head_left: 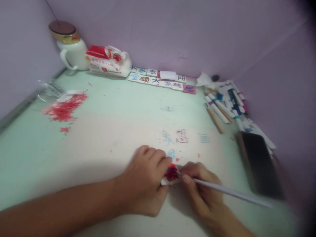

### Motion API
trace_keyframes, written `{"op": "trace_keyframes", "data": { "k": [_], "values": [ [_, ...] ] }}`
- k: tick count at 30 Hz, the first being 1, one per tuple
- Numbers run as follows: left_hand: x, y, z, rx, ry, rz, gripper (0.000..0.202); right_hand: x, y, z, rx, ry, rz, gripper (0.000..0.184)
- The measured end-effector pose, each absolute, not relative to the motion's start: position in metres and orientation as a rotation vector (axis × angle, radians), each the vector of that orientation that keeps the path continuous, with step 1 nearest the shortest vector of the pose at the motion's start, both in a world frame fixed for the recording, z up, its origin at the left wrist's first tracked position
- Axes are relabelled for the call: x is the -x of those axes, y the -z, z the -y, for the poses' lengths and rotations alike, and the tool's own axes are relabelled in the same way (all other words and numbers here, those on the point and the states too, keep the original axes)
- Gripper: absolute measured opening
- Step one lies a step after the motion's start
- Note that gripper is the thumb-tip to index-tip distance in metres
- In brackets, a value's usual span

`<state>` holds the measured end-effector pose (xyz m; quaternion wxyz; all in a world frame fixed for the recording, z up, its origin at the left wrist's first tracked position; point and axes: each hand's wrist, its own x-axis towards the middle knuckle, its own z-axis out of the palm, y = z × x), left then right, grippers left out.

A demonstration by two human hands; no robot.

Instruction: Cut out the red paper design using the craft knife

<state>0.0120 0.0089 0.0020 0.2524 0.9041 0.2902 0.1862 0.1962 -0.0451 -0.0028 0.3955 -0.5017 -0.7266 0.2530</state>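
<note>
While my left hand (148,181) was clamped on a small tile (171,172), thumb at its near edge and fingers across its far left corner, my right hand (202,187) was closed around a slender, light-coloured tool (232,191). I gripped the tool close to its tip, between thumb and fingers; its shaft extended to the right, past the hand. The tile was located at the near middle of the table (111,131), between both hands, with its red and purple face exposed. The tool tip was positioned at the right part of that face; blur prevented me from confirming the exact depth of contact.

Red fragments lay just beyond the tile, near handwritten characters (182,136) marked on the pale work surface. A larger patch of red shavings (66,107) was located at the left, beside a clear plastic wrapper (49,91).

Along the far edge, from left to right, stood a white mug (75,54) with a round gold-sided object on top, a red and white tissue pack (108,61), and two rows of character tiles (156,81). Markers (222,105) were heaped at the right, with a dark phone (259,163) nearer to me.
</note>
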Motion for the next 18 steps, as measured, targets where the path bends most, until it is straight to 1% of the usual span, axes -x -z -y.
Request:
{"op": "trace_keyframes", "data": {
  "k": [7,15,18],
  "values": [
    [-0.013,0.0,-0.007,-2.451,-0.552,-0.802,0.034,-0.194,-0.005,0.045,1.295,-0.486,1.93,0.014],
    [-0.013,0.001,-0.008,-2.46,-0.567,-0.804,0.036,-0.195,0.003,0.048,1.224,-0.612,1.754,0.013],
    [-0.013,0.001,-0.007,-2.465,-0.563,-0.802,0.036,-0.197,0.006,0.048,1.209,-0.627,1.773,0.013]
  ]
}}
